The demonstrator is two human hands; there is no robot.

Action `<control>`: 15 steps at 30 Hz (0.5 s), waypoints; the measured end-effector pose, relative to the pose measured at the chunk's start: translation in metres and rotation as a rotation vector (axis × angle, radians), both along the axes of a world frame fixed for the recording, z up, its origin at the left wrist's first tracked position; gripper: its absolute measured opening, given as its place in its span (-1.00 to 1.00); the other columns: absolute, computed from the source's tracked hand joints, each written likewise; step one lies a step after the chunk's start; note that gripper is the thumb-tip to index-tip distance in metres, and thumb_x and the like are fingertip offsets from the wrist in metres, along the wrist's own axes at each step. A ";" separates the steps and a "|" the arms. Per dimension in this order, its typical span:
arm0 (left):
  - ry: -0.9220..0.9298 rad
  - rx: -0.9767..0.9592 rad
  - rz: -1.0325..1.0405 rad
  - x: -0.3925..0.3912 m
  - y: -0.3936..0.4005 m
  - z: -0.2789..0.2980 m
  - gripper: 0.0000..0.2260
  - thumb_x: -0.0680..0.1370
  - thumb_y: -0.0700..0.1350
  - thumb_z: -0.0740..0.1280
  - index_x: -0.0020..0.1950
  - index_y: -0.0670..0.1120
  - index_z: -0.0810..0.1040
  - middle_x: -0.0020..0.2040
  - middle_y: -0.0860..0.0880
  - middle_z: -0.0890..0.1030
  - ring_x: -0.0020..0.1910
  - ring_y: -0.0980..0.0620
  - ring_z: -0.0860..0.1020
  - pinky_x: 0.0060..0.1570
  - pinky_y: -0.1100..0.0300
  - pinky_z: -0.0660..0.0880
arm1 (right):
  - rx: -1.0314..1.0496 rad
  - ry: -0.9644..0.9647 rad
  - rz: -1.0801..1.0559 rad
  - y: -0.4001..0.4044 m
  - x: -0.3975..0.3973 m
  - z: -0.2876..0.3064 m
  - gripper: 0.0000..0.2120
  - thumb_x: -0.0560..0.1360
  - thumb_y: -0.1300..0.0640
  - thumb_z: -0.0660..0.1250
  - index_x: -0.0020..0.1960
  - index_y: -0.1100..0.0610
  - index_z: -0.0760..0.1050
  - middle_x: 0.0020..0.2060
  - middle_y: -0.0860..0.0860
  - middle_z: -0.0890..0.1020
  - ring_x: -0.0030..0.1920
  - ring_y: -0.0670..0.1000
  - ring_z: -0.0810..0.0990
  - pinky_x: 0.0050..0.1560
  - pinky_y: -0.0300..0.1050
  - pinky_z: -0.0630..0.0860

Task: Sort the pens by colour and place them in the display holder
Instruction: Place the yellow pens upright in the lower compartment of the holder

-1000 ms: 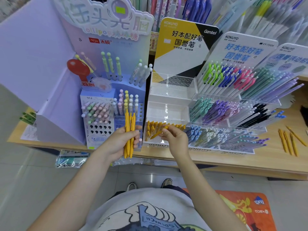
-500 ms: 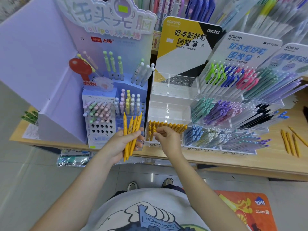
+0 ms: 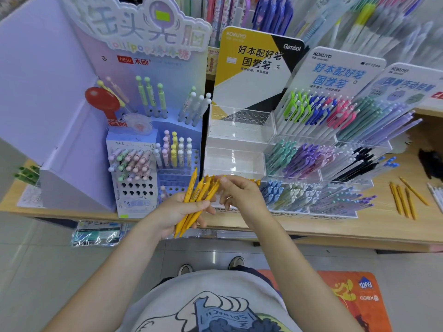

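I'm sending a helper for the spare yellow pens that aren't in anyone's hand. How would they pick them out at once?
Start at the wooden counter and go to its right end, past the clear KOKUYO display holder. The loose yellow pens lie flat on the bare wood there. Unlike the pens in the holder, they sit in no compartment and are yellow-orange all over.

A light wooden counter (image 3: pixel 359 226) runs across the middle of the frame. Below it lies a pale grey tiled floor (image 3: pixel 31 271), glossy with soft reflections. An orange mat (image 3: pixel 354 298) sits at lower right. Hanging racks (image 3: pixel 359 17) fill the upper right, blurred. Lighting is bright and even.
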State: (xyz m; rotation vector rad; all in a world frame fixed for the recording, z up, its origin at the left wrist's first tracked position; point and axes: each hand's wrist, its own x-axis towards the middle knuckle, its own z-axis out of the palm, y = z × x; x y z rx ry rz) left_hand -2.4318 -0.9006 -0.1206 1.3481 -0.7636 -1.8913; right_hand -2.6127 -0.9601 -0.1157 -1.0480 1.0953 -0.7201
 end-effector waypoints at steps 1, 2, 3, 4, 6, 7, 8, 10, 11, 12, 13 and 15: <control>0.000 0.002 -0.016 -0.003 -0.001 0.000 -0.80 0.53 -0.10 0.37 0.11 -0.12 0.62 -0.03 -0.15 0.71 -0.36 0.00 0.62 -0.41 0.23 0.50 | 0.012 -0.038 0.025 0.000 -0.001 0.002 -0.80 0.61 0.19 0.28 0.11 0.27 0.61 -0.31 0.13 0.60 -0.34 0.02 0.53 -0.37 -0.14 0.43; 0.009 0.004 -0.026 -0.004 -0.003 0.001 -0.77 0.51 -0.07 0.37 0.11 -0.14 0.62 -0.04 -0.16 0.70 -0.38 0.01 0.60 -0.42 0.23 0.49 | 0.030 -0.081 0.048 0.000 -0.003 0.004 -0.78 0.61 0.22 0.26 0.17 0.29 0.58 -0.29 0.13 0.61 -0.31 0.02 0.54 -0.33 -0.15 0.44; 0.027 0.007 -0.030 -0.005 -0.004 0.001 -0.73 0.49 -0.05 0.38 0.12 -0.17 0.60 -0.05 -0.16 0.70 -0.40 0.01 0.59 -0.43 0.23 0.48 | 0.059 -0.133 0.065 0.000 -0.005 0.004 -0.77 0.62 0.24 0.24 0.21 0.31 0.56 -0.27 0.13 0.62 -0.27 0.03 0.56 -0.29 -0.16 0.46; 0.049 0.008 -0.031 -0.005 -0.005 0.001 -0.68 0.48 -0.03 0.38 0.14 -0.19 0.59 -0.05 -0.17 0.70 -0.42 0.02 0.58 -0.44 0.22 0.48 | 0.086 -0.185 0.076 0.000 -0.008 0.005 -0.75 0.62 0.27 0.22 0.23 0.32 0.54 -0.26 0.12 0.62 -0.24 0.05 0.58 -0.26 -0.17 0.48; 0.080 0.007 -0.037 -0.004 -0.006 0.002 -0.63 0.49 -0.03 0.37 0.21 -0.21 0.56 -0.08 -0.18 0.69 -0.45 0.01 0.56 -0.47 0.23 0.45 | 0.112 -0.255 0.087 0.000 -0.012 0.008 -0.74 0.61 0.29 0.21 0.25 0.33 0.52 -0.25 0.15 0.61 -0.21 0.07 0.59 -0.20 -0.18 0.52; 0.085 0.004 -0.039 -0.004 -0.007 0.003 -0.65 0.49 -0.02 0.36 0.20 -0.20 0.57 -0.09 -0.19 0.68 -0.46 0.02 0.55 -0.48 0.23 0.44 | 0.114 -0.265 0.081 -0.001 -0.013 0.009 -0.75 0.61 0.30 0.21 0.24 0.33 0.52 -0.24 0.16 0.60 -0.21 0.06 0.60 -0.19 -0.19 0.53; 0.085 0.000 -0.037 -0.004 -0.008 0.003 -0.68 0.50 -0.02 0.36 0.16 -0.18 0.59 -0.12 -0.18 0.68 -0.47 0.02 0.54 -0.49 0.23 0.43 | 0.111 -0.266 0.066 -0.001 -0.015 0.010 -0.76 0.60 0.30 0.22 0.22 0.33 0.53 -0.24 0.15 0.59 -0.22 0.04 0.59 -0.19 -0.19 0.53; 0.077 -0.012 -0.015 -0.006 -0.010 0.004 -0.71 0.50 0.00 0.36 0.07 -0.19 0.58 -0.18 -0.15 0.67 -0.48 0.04 0.52 -0.50 0.24 0.40 | 0.110 -0.263 0.011 -0.003 -0.015 0.010 -0.83 0.58 0.30 0.26 0.12 0.30 0.56 -0.26 0.11 0.60 -0.26 -0.01 0.56 -0.22 -0.19 0.53; 0.072 -0.019 -0.001 -0.007 -0.011 0.004 -0.71 0.49 0.00 0.36 0.05 -0.20 0.55 -0.20 -0.14 0.66 -0.49 0.04 0.52 -0.51 0.24 0.40 | 0.112 -0.261 -0.026 -0.004 -0.016 0.011 -0.88 0.56 0.29 0.29 0.06 0.29 0.57 -0.27 0.10 0.60 -0.29 -0.01 0.56 -0.24 -0.19 0.53; 0.066 -0.028 0.008 -0.007 -0.012 0.004 -0.72 0.49 -0.01 0.37 0.04 -0.20 0.53 -0.22 -0.13 0.65 -0.50 0.05 0.51 -0.51 0.24 0.39 | 0.112 -0.255 -0.064 -0.005 -0.017 0.011 -0.92 0.54 0.28 0.32 0.00 0.27 0.56 -0.29 0.10 0.61 -0.31 -0.01 0.57 -0.26 -0.18 0.54; 0.059 -0.039 0.011 -0.007 -0.012 0.004 -0.75 0.48 -0.02 0.38 0.02 -0.19 0.52 -0.24 -0.12 0.65 -0.50 0.05 0.51 -0.52 0.25 0.39 | 0.111 -0.248 -0.101 -0.006 -0.018 0.011 -0.93 0.51 0.25 0.37 -0.04 0.26 0.55 -0.29 0.11 0.62 -0.32 0.00 0.58 -0.26 -0.17 0.56; 0.052 -0.067 0.016 -0.008 -0.013 0.004 -0.81 0.49 -0.06 0.38 -0.02 -0.16 0.52 -0.26 -0.11 0.64 -0.51 0.05 0.50 -0.52 0.25 0.36 | 0.119 -0.244 -0.143 -0.009 -0.019 0.010 -0.82 0.43 0.20 0.44 -0.03 0.29 0.56 -0.28 0.15 0.64 -0.30 0.04 0.62 -0.21 -0.13 0.60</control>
